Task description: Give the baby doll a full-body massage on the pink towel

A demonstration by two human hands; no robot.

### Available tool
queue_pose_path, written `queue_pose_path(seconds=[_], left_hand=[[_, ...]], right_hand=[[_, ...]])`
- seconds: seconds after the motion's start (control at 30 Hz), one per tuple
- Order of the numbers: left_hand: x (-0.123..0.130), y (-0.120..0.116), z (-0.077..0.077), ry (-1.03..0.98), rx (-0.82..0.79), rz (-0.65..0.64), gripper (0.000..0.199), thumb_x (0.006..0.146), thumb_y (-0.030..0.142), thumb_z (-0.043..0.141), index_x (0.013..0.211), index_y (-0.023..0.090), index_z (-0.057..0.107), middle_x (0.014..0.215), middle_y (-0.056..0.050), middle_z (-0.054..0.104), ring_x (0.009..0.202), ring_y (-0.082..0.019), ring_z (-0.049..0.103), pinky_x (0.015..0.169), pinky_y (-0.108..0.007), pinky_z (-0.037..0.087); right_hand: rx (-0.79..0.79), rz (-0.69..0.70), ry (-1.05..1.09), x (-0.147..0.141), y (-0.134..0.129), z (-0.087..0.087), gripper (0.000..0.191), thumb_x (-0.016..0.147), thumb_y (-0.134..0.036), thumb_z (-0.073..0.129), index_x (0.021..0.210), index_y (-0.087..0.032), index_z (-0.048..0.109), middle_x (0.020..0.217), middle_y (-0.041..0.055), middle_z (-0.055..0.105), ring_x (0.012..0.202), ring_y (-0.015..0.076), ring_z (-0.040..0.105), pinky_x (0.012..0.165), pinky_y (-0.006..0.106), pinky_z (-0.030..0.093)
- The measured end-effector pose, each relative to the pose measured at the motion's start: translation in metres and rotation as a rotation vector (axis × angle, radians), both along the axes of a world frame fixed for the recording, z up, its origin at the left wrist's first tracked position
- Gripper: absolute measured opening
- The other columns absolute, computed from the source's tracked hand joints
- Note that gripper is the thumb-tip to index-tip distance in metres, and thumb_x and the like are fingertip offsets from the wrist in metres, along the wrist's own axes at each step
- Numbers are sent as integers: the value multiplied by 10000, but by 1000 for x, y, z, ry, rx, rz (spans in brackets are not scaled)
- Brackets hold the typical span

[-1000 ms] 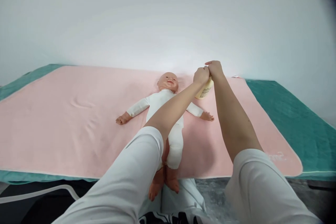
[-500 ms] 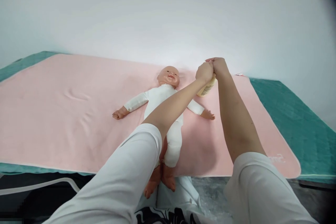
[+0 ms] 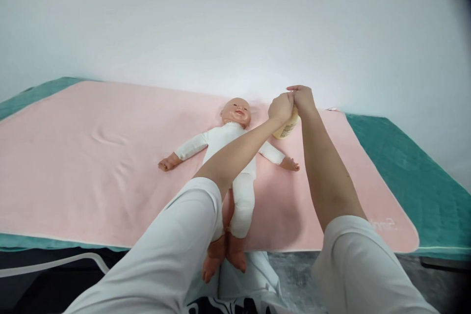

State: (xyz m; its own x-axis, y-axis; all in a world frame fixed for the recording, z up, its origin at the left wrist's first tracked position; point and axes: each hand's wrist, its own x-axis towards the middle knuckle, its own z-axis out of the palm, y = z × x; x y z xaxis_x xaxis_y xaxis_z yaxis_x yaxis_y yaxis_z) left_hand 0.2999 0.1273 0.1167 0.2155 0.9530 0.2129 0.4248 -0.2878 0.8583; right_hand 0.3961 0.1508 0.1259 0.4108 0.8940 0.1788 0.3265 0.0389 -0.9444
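Observation:
A pale yellow bottle (image 3: pixel 286 129) with small dark print stands tilted on the pink mat, right of the doll's head. Both hands meet at its top. My left hand (image 3: pixel 281 107) is closed round the upper part of the bottle. My right hand (image 3: pixel 302 99) lies against it from the right, fingers bent over the top, which they hide. The doll (image 3: pixel 236 112) lies on its back, arms spread, in a white cloth body. My left forearm crosses in front of its torso and hides part of it.
The pink mat (image 3: pixel 147 157) lies over a green quilted cover (image 3: pixel 415 167) on the table. A white wall rises behind. The doll's feet hang over the front edge. A white curved tube (image 3: pixel 73 258) shows at the lower left.
The view has shifted slightly, so everything sits a little lower. Both hands and the bottle have moved slightly left, still together. The doll lies as before.

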Motion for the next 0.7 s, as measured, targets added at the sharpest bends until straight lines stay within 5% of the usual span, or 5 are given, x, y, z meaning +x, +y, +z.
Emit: queue_pose_path(seconds=[0.17, 0.3, 0.37, 0.57, 0.7], left_hand=[[-18, 0, -14, 0, 6, 37, 423, 1040, 387, 350, 825, 170, 643, 971, -150, 729, 1055, -266, 677, 920, -345, 451], [-41, -13, -14, -10, 13, -5, 443, 1029, 370, 380, 653, 200, 540, 702, -74, 682, 805, -213, 684, 830, -320, 474], [-57, -23, -10, -47, 53, -97, 467, 1013, 400, 415, 602, 202, 513, 590, -36, 638, 694, -177, 652, 807, -300, 484], [-111, -69, -9, -239, 9, -170, 450, 982, 438, 465, 684, 150, 640, 851, -96, 741, 913, -219, 703, 859, -320, 533], [-129, -111, -15, -346, -44, -93, 596, 1045, 504, 222, 1215, 160, 679, 1198, -108, 720, 1282, -297, 597, 1116, -415, 450]], right_hand=[[65, -94, 91, -3, -4, 2, 243, 871, -133, 361, 940, -204, 583, 824, 32, 670, 731, 138, 679, 763, 325, 579], [310, -247, -105, -12, -20, 3, 350, 944, -238, 254, 1032, -211, 592, 1033, 77, 662, 1072, 172, 665, 845, 337, 573], [397, -178, -147, -28, -38, 2, 406, 967, -298, 218, 1072, -216, 602, 1133, 94, 648, 1176, 190, 627, 931, 369, 559], [340, 76, -244, -109, -96, -17, 542, 1004, -431, 133, 1325, -293, 547, 1326, 67, 616, 1358, 207, 534, 1158, 400, 445], [285, 308, -188, -150, -114, -30, 599, 1002, -494, 94, 1512, -343, 369, 1540, -1, 478, 1522, 214, 337, 1268, 469, 308]])
